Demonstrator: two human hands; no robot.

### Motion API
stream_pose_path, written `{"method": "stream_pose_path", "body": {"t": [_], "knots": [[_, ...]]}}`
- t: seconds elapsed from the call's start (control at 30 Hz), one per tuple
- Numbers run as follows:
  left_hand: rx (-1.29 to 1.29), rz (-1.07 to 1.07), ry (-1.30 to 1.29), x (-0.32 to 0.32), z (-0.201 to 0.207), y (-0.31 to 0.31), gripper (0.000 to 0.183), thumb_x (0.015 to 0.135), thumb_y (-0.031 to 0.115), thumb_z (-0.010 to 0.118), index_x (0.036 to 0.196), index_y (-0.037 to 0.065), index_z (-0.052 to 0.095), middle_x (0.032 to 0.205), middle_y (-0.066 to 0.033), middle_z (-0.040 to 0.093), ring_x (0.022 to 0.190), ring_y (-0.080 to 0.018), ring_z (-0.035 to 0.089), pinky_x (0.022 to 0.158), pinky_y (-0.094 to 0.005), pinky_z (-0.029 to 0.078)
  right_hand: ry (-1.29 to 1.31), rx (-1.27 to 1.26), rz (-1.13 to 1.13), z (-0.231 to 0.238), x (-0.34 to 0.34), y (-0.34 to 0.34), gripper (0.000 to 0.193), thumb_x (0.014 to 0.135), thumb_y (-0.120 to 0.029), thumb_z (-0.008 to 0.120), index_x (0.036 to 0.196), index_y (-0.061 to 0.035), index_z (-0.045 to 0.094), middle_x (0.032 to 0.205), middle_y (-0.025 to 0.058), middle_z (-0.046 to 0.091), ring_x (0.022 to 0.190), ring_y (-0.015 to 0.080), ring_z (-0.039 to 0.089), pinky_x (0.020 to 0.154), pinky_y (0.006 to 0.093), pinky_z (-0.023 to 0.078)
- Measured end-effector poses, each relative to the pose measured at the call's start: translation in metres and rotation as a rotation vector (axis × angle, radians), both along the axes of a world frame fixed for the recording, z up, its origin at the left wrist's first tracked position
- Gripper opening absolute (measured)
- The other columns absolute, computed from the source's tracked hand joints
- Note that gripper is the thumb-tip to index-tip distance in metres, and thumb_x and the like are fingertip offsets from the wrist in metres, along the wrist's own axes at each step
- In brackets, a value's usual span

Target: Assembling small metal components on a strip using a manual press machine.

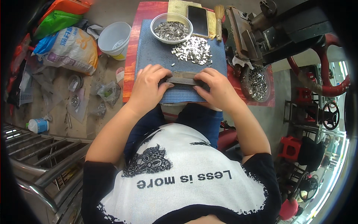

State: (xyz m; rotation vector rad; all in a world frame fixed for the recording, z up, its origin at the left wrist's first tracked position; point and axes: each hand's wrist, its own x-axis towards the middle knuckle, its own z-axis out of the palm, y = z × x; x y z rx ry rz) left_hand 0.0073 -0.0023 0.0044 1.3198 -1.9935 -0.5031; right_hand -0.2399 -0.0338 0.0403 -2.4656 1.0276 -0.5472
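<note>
A narrow dark grey bar (pixel 182 81), perhaps a metal strip or jig, lies crosswise near the front of a blue ribbed mat (pixel 154 52). My left hand (pixel 151 84) grips its left end between thumb and fingers. At the other end, my right hand (pixel 214 86) pinches it the same way. A brownish strip shows along the bar's far side; its details are too small to tell. Just beyond it spreads a pile of small shiny silvery-white oval pieces (pixel 194 50). Behind the pile stands a clear round bowl (pixel 153 34) holding many dark slender pieces.
A dark-screened phone (pixel 197 21) and a brush (pixel 219 22) lie on yellow cloth at the back. To the right stands a hand press (pixel 257 41), with a tub of metal pieces (pixel 257 84) below. A white bucket (pixel 115 37) and a sack (pixel 67 50) sit left.
</note>
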Motion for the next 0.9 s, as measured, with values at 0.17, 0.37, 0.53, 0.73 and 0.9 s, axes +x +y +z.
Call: {"method": "stream_pose_path", "body": {"t": [0.17, 0.37, 0.53, 0.73, 0.9], "knots": [[0.060, 0.003, -0.010, -0.004, 0.001, -0.001, 0.024, 0.080, 0.015, 0.075, 0.101, 0.009, 0.068, 0.098, -0.0055, 0.064, 0.099, -0.0274, 0.057, 0.086, -0.0397, 0.039, 0.031, 0.025, 0.042, 0.002, 0.000, -0.004, 0.026, 0.078, -0.006, 0.073, 0.101, 0.0012, 0.064, 0.096, 0.0150, 0.062, 0.095, 0.0335, 0.061, 0.082, 0.0398, 0.051], [0.031, -0.018, -0.003, -0.011, 0.000, -0.001, 0.025, 0.079, 0.017, 0.077, 0.101, 0.008, 0.072, 0.101, -0.0033, 0.064, 0.102, -0.0250, 0.056, 0.088, -0.0401, 0.038, 0.012, 0.199, 0.083, 0.013, 0.004, -0.018, 0.023, 0.081, -0.013, 0.075, 0.098, -0.0004, 0.066, 0.091, 0.0149, 0.064, 0.088, 0.0329, 0.063, 0.078, 0.0411, 0.052], [0.035, -0.019, 0.011, -0.010, -0.001, 0.001, 0.023, 0.078, 0.017, 0.077, 0.099, 0.008, 0.073, 0.099, -0.0028, 0.064, 0.102, -0.0244, 0.056, 0.087, -0.0394, 0.037, -0.017, 0.141, 0.000, 0.015, 0.035, -0.037, 0.018, 0.081, -0.012, 0.075, 0.094, -0.0012, 0.069, 0.086, 0.0144, 0.065, 0.084, 0.0310, 0.064, 0.077, 0.0390, 0.052], [0.036, 0.015, 0.029, -0.010, -0.002, 0.009, 0.023, 0.078, 0.018, 0.077, 0.099, 0.008, 0.073, 0.098, -0.0026, 0.065, 0.101, -0.0240, 0.056, 0.087, -0.0393, 0.037, 0.192, 0.083, 0.083, 0.000, 0.057, -0.053, 0.012, 0.080, -0.011, 0.069, 0.090, -0.0026, 0.070, 0.088, 0.0172, 0.068, 0.088, 0.0366, 0.066, 0.078, 0.0451, 0.052], [0.029, 0.021, 0.029, -0.009, -0.004, 0.009, 0.023, 0.079, 0.017, 0.077, 0.099, 0.008, 0.073, 0.098, -0.0027, 0.064, 0.101, -0.0239, 0.056, 0.087, -0.0392, 0.037, 0.150, 0.253, -0.007, 0.010, 0.051, -0.052, 0.016, 0.081, -0.010, 0.063, 0.091, 0.0009, 0.068, 0.086, 0.0201, 0.070, 0.082, 0.0397, 0.067, 0.075, 0.0451, 0.054]]}}
